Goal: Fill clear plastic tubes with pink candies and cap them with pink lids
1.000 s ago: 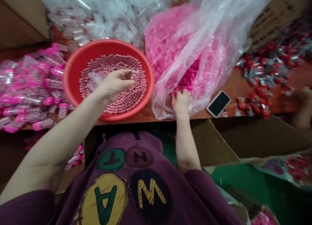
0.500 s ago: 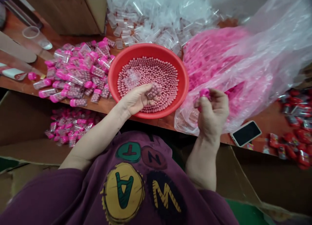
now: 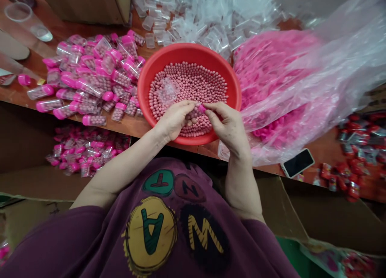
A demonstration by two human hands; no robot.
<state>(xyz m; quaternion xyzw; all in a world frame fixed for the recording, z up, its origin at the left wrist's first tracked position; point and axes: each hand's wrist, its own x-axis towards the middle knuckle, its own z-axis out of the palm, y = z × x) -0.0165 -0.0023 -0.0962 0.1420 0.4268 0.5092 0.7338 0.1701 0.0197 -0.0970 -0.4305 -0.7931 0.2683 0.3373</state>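
Observation:
Over the near part of a red basin (image 3: pixel 189 50), my left hand (image 3: pixel 176 119) is closed around a small clear jar (image 3: pixel 193 113) of pink beads, partly hidden by the fingers. My right hand (image 3: pixel 227 123) meets it from the right, thumb and forefinger pinching a pink cap (image 3: pixel 202 108) at the jar's mouth. Whether the cap is seated I cannot tell. Pink beads (image 3: pixel 199 83) cover the bottom of the basin, and a clear empty jar (image 3: pixel 167 91) lies on them at the left.
Filled, pink-capped jars (image 3: pixel 99 77) are heaped left of the basin; more jars (image 3: pixel 87 151) lie in a box below. Clear empty jars (image 3: pixel 208 21) pile up behind. To the right are a plastic bag (image 3: pixel 319 81) of pink caps, a phone (image 3: pixel 298 163) and red packets (image 3: pixel 346 173).
My right hand has moved left from beside the bag, bringing the pink cap to the jar in my left hand. The view has shifted slightly.

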